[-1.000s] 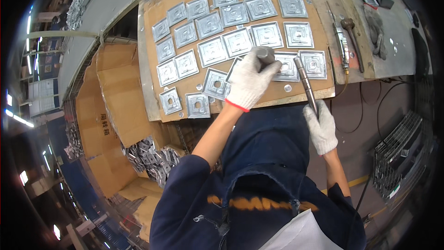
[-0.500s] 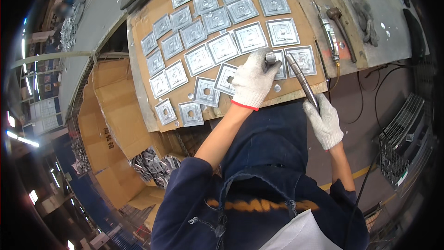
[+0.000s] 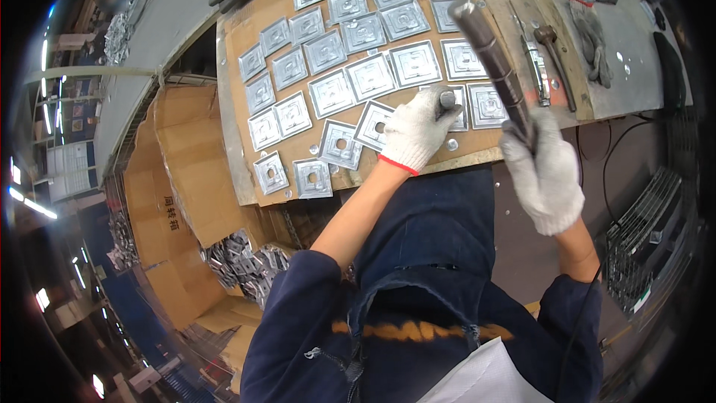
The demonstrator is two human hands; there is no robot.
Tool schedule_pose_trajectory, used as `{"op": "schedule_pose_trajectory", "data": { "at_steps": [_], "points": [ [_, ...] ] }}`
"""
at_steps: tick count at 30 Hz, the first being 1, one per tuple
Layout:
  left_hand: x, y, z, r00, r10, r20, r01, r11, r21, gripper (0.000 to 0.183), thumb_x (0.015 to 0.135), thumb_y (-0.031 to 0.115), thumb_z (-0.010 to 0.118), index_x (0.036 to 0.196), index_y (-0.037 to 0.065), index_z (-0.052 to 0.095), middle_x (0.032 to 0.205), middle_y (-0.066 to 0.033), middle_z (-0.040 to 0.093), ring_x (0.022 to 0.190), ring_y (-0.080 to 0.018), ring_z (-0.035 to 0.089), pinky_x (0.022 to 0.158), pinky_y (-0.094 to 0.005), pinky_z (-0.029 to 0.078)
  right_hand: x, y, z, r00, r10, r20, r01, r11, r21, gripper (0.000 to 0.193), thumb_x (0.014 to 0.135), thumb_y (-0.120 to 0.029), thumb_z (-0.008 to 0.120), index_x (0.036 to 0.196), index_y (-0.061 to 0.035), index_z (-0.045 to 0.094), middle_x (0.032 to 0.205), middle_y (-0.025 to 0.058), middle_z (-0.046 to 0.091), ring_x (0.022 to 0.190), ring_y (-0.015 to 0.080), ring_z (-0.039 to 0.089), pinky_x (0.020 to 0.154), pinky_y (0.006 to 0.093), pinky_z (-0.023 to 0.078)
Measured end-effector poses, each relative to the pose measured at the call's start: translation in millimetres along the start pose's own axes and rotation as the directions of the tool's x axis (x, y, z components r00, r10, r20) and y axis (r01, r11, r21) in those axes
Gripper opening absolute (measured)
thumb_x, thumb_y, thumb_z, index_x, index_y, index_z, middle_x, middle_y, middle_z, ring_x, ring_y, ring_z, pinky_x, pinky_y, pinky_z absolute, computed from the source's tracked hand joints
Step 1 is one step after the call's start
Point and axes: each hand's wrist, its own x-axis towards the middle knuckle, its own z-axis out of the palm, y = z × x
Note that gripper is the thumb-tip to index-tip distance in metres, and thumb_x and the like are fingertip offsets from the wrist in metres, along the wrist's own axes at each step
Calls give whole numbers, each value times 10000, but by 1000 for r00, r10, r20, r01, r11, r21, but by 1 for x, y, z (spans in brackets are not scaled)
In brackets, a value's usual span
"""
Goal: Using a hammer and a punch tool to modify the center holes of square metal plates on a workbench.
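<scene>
My left hand, in a white knitted glove with a red cuff, is closed around a short round metal punch. The punch stands upright over a square metal plate at the board's near edge; its lower end is hidden by my fingers. Raised to the right, my right hand, gloved too, grips a thick metal rod by its lower end. The rod tilts up and leftward, apart from the punch. Beside my left hand lie plates with round centre holes, one being a plate just left of it.
Several rows of square plates cover the cardboard sheet. A hammer, a slim air tool and a grey glove lie at right. Below left stands a cardboard box near scrap metal pieces. Wire baskets stand at lower right.
My right hand has lifted the metal rod up and to the right, away from the punch. My left hand keeps its hold on the punch. The view has shifted slightly.
</scene>
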Motion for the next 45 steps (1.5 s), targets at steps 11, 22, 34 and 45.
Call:
{"op": "schedule_pose_trajectory", "data": {
  "at_steps": [11, 22, 34, 45],
  "points": [
    [-4, -11, 6, 994, 16, -109, -21, 999, -48, 339, 930, 259, 838, 1156, 51, 696, 983, -146, 794, 891, -316, 784, 801, -413, 604, -9, 31, 14, 988, 124, 90, -100, 966, -237, 358, 1043, -378, 675, 1178, -52, 612, 839, 239, 724, 824, 463, 728, 705, 507, 566],
    [-23, -12, -44, 1000, 2, -15, -5, 986, -166, 323, 939, 137, 823, 1226, 40, 712, 944, -86, 790, 811, -168, 738, 798, -319, 604, -65, 81, 65, 940, 334, 76, -317, 933, -172, 351, 1068, -405, 618, 1149, -65, 586, 843, 305, 716, 839, 523, 709, 729, 597, 547],
    [-17, -12, -78, 989, 140, 39, -132, 978, -163, 327, 960, 137, 800, 1244, 8, 702, 1051, -124, 815, 965, -201, 801, 846, -324, 626, -4, 51, 72, 898, 387, 211, -330, 908, -260, 454, 1057, -460, 588, 1218, -35, 598, 913, 295, 729, 925, 511, 713, 828, 573, 546],
    [39, 38, 8, 977, -35, 213, 79, 976, -204, 368, 934, 304, 792, 1177, 54, 675, 916, -85, 779, 777, -190, 732, 764, -361, 580, -47, 92, 23, 857, 508, -82, -494, 857, 148, 333, 1060, -323, 664, 1117, 5, 654, 783, 78, 641, 682, 138, 619, 668, 335, 517]
  ]
}}
